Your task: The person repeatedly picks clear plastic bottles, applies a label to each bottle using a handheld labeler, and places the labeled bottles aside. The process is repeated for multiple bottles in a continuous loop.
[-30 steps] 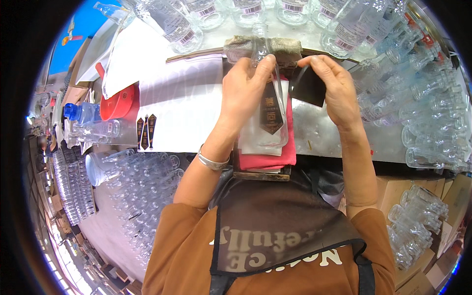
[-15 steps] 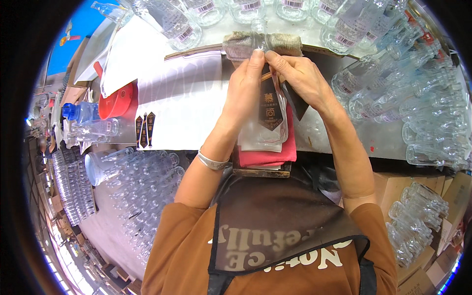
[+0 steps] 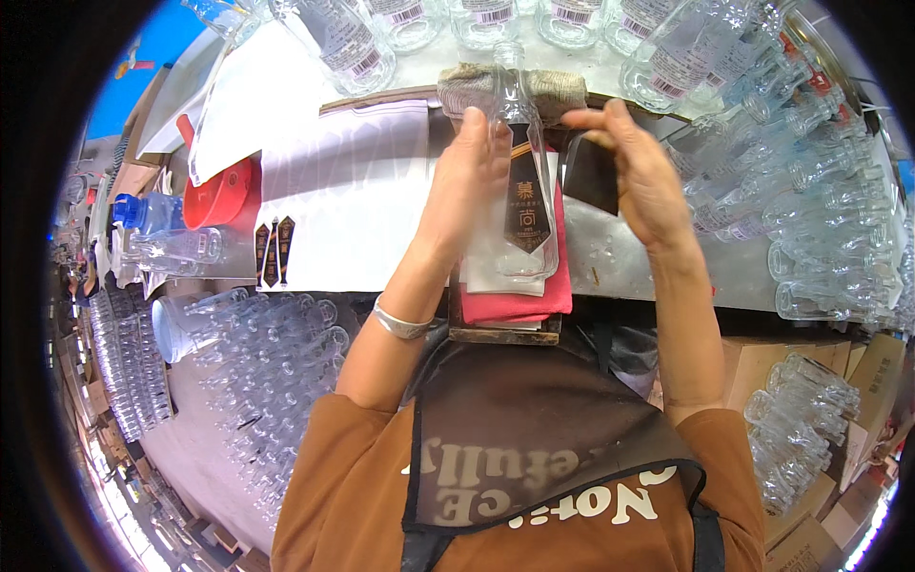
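Observation:
A clear glass bottle [image 3: 527,265] lies in front of me, neck away, propped on a rolled cloth [image 3: 560,88] and a red cloth [image 3: 515,303]. A dark, pointed label [image 3: 526,205] with gold print sits on its upper face. My left hand [image 3: 460,176] is at the bottle's left side, thumb up; its blurred fingers reach the glass, and their grip cannot be made out. To the right, my right hand [image 3: 643,162] is raised off the bottle. Its index finger and thumb are apart, while the hand holds a dark flat piece like a scraper [image 3: 592,176].
Left of the bottle lies a white label sheet [image 3: 348,200] with several dark labels [image 3: 274,250], beside a red bowl-like container [image 3: 221,194]. Labelled bottles [image 3: 481,24] line the back; many more bottles [image 3: 810,229] lie stacked at right. Cardboard boxes [image 3: 743,372] stand lower right.
My right hand has moved right, away from the bottle's neck, carrying the dark flat piece. My left hand has slid down and left from the neck. The bottle and label stay in place.

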Demonstrator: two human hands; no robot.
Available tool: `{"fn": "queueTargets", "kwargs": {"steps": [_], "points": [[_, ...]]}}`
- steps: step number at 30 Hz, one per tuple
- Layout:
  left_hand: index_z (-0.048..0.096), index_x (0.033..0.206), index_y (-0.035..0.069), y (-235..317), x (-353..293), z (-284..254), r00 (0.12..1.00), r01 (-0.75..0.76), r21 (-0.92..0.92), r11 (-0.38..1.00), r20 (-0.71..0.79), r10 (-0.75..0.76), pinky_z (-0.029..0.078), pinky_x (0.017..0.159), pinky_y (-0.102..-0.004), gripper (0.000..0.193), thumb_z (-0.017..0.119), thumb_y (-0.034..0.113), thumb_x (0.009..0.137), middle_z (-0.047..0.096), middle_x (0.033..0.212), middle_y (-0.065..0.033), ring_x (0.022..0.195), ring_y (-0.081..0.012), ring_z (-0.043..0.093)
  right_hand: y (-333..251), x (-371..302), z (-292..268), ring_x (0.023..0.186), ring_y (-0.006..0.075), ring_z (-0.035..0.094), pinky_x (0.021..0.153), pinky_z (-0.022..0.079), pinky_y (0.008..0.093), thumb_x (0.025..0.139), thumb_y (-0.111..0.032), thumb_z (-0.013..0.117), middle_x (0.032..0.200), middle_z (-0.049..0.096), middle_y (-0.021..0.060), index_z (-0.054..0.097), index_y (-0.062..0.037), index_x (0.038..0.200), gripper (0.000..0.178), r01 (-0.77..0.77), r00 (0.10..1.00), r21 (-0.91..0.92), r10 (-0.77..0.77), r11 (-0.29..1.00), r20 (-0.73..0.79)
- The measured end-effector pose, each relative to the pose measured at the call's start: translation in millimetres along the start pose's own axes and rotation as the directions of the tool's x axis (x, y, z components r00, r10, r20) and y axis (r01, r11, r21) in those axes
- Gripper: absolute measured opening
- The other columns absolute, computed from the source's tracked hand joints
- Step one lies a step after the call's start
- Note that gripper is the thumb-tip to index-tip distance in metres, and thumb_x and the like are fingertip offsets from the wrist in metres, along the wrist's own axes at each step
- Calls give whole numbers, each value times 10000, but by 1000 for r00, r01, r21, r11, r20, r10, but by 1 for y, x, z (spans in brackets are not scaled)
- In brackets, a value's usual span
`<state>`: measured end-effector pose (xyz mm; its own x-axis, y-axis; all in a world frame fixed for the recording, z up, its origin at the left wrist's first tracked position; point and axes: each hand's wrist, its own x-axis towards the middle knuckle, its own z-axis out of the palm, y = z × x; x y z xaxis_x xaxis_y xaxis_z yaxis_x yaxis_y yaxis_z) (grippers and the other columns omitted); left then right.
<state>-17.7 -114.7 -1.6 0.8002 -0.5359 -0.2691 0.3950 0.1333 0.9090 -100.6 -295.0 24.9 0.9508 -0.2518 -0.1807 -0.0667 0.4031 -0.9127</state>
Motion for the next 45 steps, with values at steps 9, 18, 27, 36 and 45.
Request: {"fn": "queueTargets", "kwargs": {"steps": [9, 18, 27, 36, 45], "points": [[512, 1332, -73, 16, -14, 1, 999, -21, 112, 993, -41, 26, 465, 918, -275, 744, 401, 603, 1041, 627, 1208, -100, 1052, -144, 594, -35, 32, 23, 926, 131, 657, 847, 528, 281, 896, -123, 674, 1032, 721, 82, 670, -24, 1216, 334, 410, 847, -785, -513, 465, 139], [596, 726, -25, 13, 23, 3, 978, -149, 590, 793, -28, 205, 465, 646, -324, 665, 554, 593, 969, 590, 646, -100, 661, -161, 558, -17, 16, 5, 977, 109, 638, 873, 522, 256, 923, -95, 677, 1097, 694, 54, 662, -19, 1241, 328, 405, 861, -463, -499, 789, -97], [569, 1309, 12, 0, 15, 1, 992, -13, 156, 988, 125, -7, 560, 796, -317, 693, 369, 617, 1037, 690, 1114, -145, 997, -218, 681, -11, 9, 4, 953, 120, 651, 859, 533, 268, 911, -102, 678, 1069, 705, 59, 666, -19, 1222, 323, 397, 876, -465, -478, 791, -65], [454, 1417, -23, -14, 19, -8, 995, 4, 47, 999, 95, -8, 506, 961, -347, 777, 276, 636, 1046, 633, 1258, -169, 1137, -228, 628, -37, 24, 32, 944, 141, 675, 869, 533, 279, 901, -97, 649, 1068, 724, 92, 675, -35, 1234, 339, 469, 797, -773, -582, 428, 161], [437, 1402, -99, 14, -13, -15, 997, -69, 60, 996, -32, 71, 474, 1022, -374, 861, 298, 666, 1029, 584, 1335, -239, 1154, -269, 615, -9, -35, 58, 873, 251, 623, 788, 525, 349, 740, -47, 668, 942, 681, 42, 668, -52, 930, 190, 790, 490, -612, -563, -35, 666]]}}
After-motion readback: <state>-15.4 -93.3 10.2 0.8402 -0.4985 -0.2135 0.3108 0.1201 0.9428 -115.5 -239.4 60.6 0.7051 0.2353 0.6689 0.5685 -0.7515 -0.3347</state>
